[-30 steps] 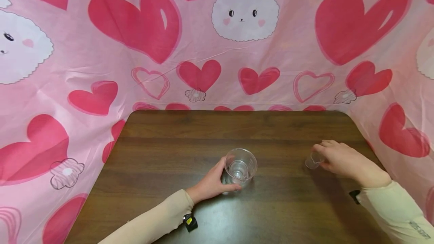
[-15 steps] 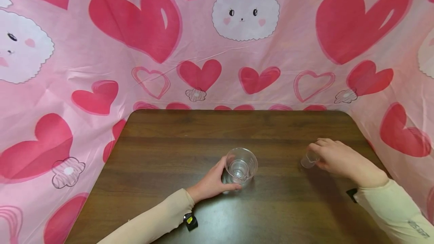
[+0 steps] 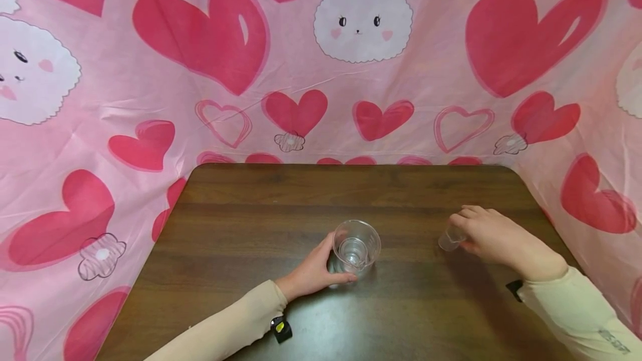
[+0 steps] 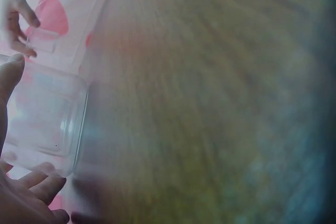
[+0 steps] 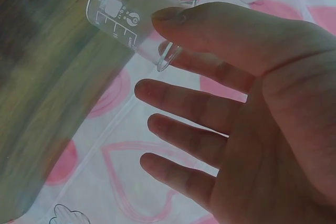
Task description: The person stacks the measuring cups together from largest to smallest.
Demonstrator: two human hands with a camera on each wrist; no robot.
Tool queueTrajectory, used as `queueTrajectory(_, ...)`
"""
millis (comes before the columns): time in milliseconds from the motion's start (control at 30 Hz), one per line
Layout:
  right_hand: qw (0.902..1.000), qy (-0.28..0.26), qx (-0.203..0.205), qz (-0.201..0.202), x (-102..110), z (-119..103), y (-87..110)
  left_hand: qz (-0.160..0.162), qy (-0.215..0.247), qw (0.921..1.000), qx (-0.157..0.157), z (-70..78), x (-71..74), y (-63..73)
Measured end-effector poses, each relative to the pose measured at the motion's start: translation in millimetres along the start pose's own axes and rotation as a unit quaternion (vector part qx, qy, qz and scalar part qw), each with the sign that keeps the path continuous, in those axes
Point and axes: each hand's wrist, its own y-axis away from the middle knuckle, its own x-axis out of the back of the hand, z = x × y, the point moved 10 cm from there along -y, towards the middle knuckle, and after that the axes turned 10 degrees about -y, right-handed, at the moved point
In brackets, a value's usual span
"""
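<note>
Near the middle of the table stands a larger clear beaker [image 3: 357,252]. My left hand [image 3: 318,272] holds it from the left side, thumb in front and fingers behind. Rings show inside it, but I cannot tell for sure whether it has liquid. To the right, my right hand [image 3: 489,235] pinches a small clear beaker [image 3: 450,238] near its rim between thumb and index finger. White graduation marks show on this small beaker [image 5: 118,17] in the right wrist view, where the other fingers spread away from it. The left wrist view shows it raised off the table.
A dark brown wooden table [image 3: 251,205] lies under both hands. Behind it and at both sides hangs a pink sheet [image 3: 311,71] with hearts and rabbits. Each wrist has a black band, the left one [image 3: 282,328] with a yellow spot.
My right hand has moved slightly left with the small beaker, closer to the larger one. My left hand and the larger beaker have stayed in place.
</note>
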Motion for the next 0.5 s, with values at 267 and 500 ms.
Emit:
queueTrajectory(267, 0.9998, 0.014, 0.013, 0.003, 4, -8, -4.7, -0.001, 0.001, 1.0000, -0.001, 1.1, 0.7, 0.9)
queueTrajectory(500, 0.9995, 0.016, 0.026, 0.006, 9, -16, -9.3, -0.006, 0.001, 1.0000, 0.006, -0.6, -0.4, 0.7)
